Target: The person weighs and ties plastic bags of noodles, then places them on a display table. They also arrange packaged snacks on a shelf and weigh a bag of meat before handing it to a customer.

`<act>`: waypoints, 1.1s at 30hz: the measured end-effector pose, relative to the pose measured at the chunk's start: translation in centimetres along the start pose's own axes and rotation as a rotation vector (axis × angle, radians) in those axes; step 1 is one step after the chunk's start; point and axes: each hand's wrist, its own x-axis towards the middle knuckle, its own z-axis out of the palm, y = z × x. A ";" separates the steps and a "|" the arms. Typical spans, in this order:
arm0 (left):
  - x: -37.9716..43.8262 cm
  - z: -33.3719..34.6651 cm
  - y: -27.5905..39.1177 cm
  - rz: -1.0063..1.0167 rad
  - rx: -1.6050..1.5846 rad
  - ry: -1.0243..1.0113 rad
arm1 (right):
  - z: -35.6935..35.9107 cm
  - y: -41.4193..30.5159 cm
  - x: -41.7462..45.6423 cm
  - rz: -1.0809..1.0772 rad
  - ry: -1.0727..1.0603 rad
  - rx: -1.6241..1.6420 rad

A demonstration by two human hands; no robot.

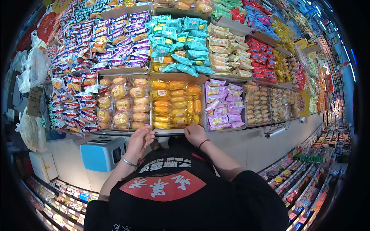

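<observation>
Both hands are at the front edge of a shop display of wrapped snacks. My left hand (143,138), with a silver bangle at the wrist, is by the near left corner of the section of yellow-wrapped cakes (179,104); its fingers are curled, and whether they pinch anything is unclear. At that section's near right corner is my right hand (195,134), its fingers bent at the edge and their tips hidden. Clear-wrapped round buns (121,104) fill the section to the left, and purple packets (221,108) the one to the right.
Teal packets (195,43) are heaped behind the yellow cakes. A blue and grey plastic stool (99,154) stands on the floor at the left, below the display. Plastic bags (37,66) hang at the far left. A wire holder with a roll (275,132) is on the display's front at right.
</observation>
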 end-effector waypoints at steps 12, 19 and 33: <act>0.5 4.6 1.0 0.084 0.118 0.036 | -2.8 2.6 1.5 0.092 -0.154 0.226; 0.7 4.6 -0.1 0.043 0.096 0.037 | -1.4 4.2 1.3 0.029 -0.161 0.139; 1.8 7.3 -1.3 0.002 0.177 -0.008 | -8.9 5.4 -0.9 0.052 0.432 0.313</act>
